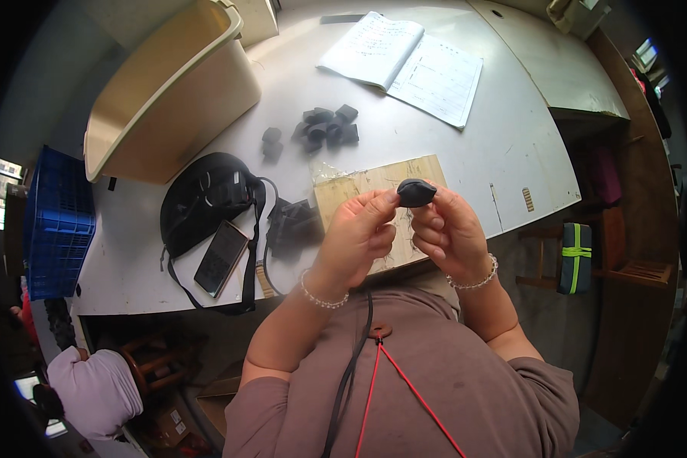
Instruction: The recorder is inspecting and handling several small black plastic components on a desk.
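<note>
No words could be read. At the upper middle of the frame, the notebook bore handwriting on its left page, fainter marks on its right; at lower left, a box carried a pale label.

This is looking like a workshop. Small black pieces are lying heaped on a white worktable at upper centre; a beige tub is standing at upper left, a blue crate at far left.

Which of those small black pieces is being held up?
The black piece pinched between the left hand and right hand, before the wooden board; the others lie on the white table.
</note>
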Tool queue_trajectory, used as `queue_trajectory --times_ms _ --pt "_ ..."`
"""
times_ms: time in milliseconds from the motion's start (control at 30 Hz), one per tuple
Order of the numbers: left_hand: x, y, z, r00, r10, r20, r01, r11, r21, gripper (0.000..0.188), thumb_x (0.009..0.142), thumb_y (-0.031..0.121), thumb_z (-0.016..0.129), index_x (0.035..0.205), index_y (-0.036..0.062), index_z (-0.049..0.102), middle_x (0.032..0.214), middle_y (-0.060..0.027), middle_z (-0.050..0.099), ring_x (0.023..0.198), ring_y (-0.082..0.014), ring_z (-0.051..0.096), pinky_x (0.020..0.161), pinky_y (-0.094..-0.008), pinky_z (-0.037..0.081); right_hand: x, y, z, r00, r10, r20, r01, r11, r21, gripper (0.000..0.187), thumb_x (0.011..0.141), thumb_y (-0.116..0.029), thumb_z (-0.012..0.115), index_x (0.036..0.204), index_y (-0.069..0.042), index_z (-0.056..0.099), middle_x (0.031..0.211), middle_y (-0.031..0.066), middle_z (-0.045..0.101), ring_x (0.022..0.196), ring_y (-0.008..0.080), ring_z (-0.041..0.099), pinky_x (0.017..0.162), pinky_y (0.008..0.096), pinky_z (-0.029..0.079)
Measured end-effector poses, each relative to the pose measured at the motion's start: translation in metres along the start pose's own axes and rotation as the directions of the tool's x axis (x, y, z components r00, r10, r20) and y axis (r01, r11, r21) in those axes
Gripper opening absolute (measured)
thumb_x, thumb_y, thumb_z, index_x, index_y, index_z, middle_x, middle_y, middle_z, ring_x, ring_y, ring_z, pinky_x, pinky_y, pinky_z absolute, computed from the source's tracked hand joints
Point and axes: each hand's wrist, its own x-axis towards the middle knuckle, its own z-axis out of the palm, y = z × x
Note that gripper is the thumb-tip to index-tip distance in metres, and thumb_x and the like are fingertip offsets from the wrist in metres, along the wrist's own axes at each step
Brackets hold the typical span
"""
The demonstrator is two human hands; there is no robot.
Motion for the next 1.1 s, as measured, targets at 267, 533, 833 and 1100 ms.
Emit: queue_trajectory --times_ms 267,533,833,1100 --pt "-0.001 -0.013 0.008 0.998 -0.009 -0.069 0.009 1.0 -0.008 0.013 0.088 0.022 0.055 0.084 0.0095 0.055 0.065 0.0077 0.042 0.049 -0.002 0.034 0.039 -0.0148 0.025 -0.001 0.005 -0.012 0.998 0.016 0.057 -0.019 0.998 0.053 0.022 0.093 -0.025 0.042 0.09 -0.004 0.049 0.061 -0.0048 0.035 0.041 0.0027 0.027 0.033 0.0166 0.03" --pt "0.004 -0.019 -0.002 0.988 0.146 -0.055 -0.142 0.987 0.075 0.015 0.089 0.021 0.052 0.091 0.0077 0.056 0.067 0.0076 0.042 0.053 -0.003 0.035 0.042 -0.0145 0.026 0.0 0.007 -0.002 1.0 0.017 -0.009 -0.018 0.999 -0.037 0.021 0.093 -0.026 0.044 0.087 -0.006 0.047 0.058 -0.0049 0.033 0.041 0.0023 0.027 0.033 0.0163 0.029" --pt "0.001 -0.018 -0.008 0.992 0.124 -0.014 -0.125 0.992 -0.031 0.016 0.092 0.023 0.049 0.091 0.0075 0.052 0.07 0.0042 0.043 0.057 -0.0037 0.04 0.044 -0.016 0.03 0.003 0.011 -0.002 0.999 -0.033 -0.017 0.031 0.993 -0.114 0.017 0.093 -0.022 0.046 0.089 -0.006 0.048 0.054 -0.0049 0.033 0.038 0.0029 0.027 0.032 0.0176 0.028" --pt "0.0 -0.018 -0.017 0.996 0.085 0.03 -0.085 0.996 -0.009 0.017 0.093 0.025 0.046 0.091 0.0089 0.051 0.071 0.0037 0.043 0.062 -0.006 0.042 0.052 -0.0187 0.033 -0.003 0.012 0.009 0.991 -0.128 -0.038 0.115 0.965 -0.235 0.016 0.092 -0.019 0.049 0.086 -0.004 0.05 0.058 -0.0034 0.043 0.041 0.0026 0.034 0.034 0.0178 0.03"
